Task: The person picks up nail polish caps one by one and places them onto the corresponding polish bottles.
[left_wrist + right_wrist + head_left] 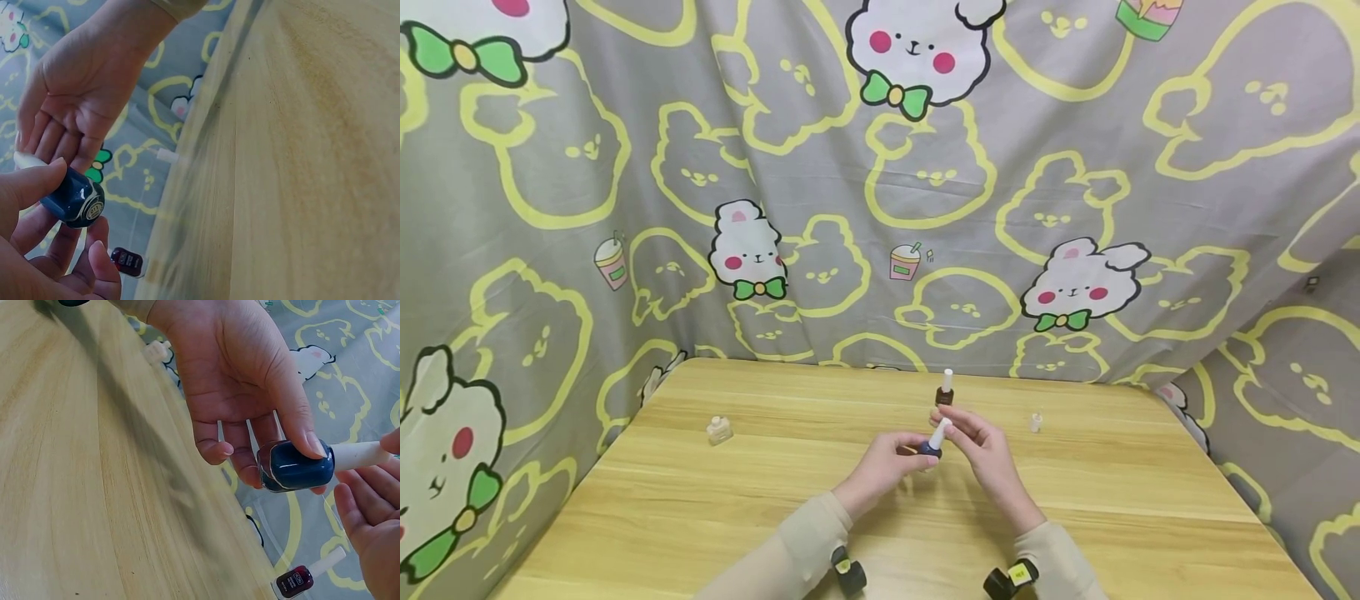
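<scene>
A dark blue nail polish bottle (297, 465) with a long white cap (939, 433) is held tilted over the wooden table. My left hand (887, 465) grips its glass body; in the right wrist view the left thumb (303, 434) lies along the bottle's side. My right hand (988, 457) pinches the white cap between thumb and fingers. Cap and bottle appear joined. Just beyond the hands stands a dark red nail polish bottle (944, 397), upright with a white cap (948, 378). The right fingertips hide part of the blue bottle's cap in the head view.
On the wooden table (760, 508), a small pale bottle (718, 430) stands to the left. A small whitish item (1036, 422), too small to make out, stands to the right. A grey patterned curtain (820, 183) hangs around the back and sides.
</scene>
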The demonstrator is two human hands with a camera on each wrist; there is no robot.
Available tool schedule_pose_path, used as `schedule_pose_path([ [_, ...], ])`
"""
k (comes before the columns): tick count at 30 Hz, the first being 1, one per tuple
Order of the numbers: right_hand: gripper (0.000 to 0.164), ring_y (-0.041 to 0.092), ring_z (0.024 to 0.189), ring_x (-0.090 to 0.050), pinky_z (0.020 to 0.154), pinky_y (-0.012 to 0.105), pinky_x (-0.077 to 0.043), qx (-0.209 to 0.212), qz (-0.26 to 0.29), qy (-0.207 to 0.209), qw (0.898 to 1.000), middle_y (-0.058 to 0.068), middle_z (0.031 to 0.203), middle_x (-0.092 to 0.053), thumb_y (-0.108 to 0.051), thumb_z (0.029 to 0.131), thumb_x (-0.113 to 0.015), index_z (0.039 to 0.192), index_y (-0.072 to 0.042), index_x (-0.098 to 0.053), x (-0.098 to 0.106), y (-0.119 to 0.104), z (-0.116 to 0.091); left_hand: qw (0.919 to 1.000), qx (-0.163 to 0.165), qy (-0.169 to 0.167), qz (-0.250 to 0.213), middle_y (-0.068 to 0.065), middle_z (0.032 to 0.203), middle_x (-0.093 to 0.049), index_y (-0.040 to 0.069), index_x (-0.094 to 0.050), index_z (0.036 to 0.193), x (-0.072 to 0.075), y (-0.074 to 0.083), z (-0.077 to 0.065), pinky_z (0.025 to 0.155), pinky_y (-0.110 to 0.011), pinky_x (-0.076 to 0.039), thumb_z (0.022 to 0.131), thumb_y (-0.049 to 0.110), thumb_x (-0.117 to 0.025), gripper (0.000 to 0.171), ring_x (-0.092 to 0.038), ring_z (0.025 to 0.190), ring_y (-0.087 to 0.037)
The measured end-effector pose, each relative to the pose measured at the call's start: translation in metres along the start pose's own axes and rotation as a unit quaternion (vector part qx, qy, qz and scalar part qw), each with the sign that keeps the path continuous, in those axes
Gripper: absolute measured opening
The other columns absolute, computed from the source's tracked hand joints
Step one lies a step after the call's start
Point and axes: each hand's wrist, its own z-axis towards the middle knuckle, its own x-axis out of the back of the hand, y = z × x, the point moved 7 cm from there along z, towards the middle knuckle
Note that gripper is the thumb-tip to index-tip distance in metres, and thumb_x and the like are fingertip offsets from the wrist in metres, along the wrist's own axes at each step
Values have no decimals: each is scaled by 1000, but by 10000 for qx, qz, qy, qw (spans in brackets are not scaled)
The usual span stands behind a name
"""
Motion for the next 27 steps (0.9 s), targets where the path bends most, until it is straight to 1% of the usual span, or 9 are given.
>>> schedule_pose_path([
  [7, 33, 3, 105, -67, 91, 17, -49, -24, -3, 39, 10000, 20, 121, -67, -19, 98, -58, 125, 1, -62, 0, 1, 1, 10000, 57, 19, 0, -5, 104, -73, 9, -73, 107, 1, 0, 0, 74, -29, -45, 84, 24, -76, 28, -62, 87, -14],
  [12, 32, 4, 101, -68, 90, 18, -50, -148, -7, 91, 9998, 19, 116, -70, -20, 96, -61, 121, 0, -64, 0, 2, 1, 10000, 14, 32, 29, -5, 105, -73, 9, -74, 103, 1, 0, 1, 73, -29, -46, 83, 23, -77, 25, -61, 86, -14],
  [15, 31, 3, 97, -69, 88, 20, -52, -194, -95, 207, 9996, 19, 112, -71, -20, 94, -64, 117, 1, -65, 1, 2, 1, 10000, -28, 37, 55, -5, 106, -72, 9, -74, 100, 0, 0, 1, 73, -29, -46, 82, 21, -78, 22, -61, 85, -15],
  [18, 28, 3, 91, -68, 85, 21, -53, -196, -220, 400, 9988, 18, 107, -72, -18, 92, -67, 112, 2, -66, 3, 1, 1, 9999, -53, 49, 77, -4, 105, -72, 8, -74, 98, 0, 1, 1, 72, -29, -46, 81, 19, -79, 21, -60, 84, -15],
  [20, 26, 3, 86, -67, 83, 21, -53, -200, -253, 533, 9981, 15, 102, -72, -16, 90, -69, 107, 3, -66, 4, 1, 1, 9999, -61, 47, 99, -4, 103, -72, 8, -74, 97, 0, 2, 0, 72, -29, -46, 81, 19, -79, 20, -60, 83, -15],
  [24, 21, 4, 78, -62, 76, 19, -52, -249, -290, 759, 9964, 3, 89, -69, -14, 87, -72, 98, 2, -64, 6, 2, 0, 9998, -116, 19, 164, -3, 95, -72, 8, -74, 97, -2, 2, -1, 69, -28, -46, 80, 19, -79, 20, -59, 80, -14],
  [27, 21, 4, 73, -59, 71, 19, -50, -343, -290, 893, 9950, -4, 80, -65, -12, 85, -74, 93, 2, -62, 8, 3, 0, 9997, -137, -23, 216, -4, 92, -71, 8, -74, 97, -3, 2, -2, 68, -27, -46, 80, 19, -79, 21, -59, 78, -13],
])
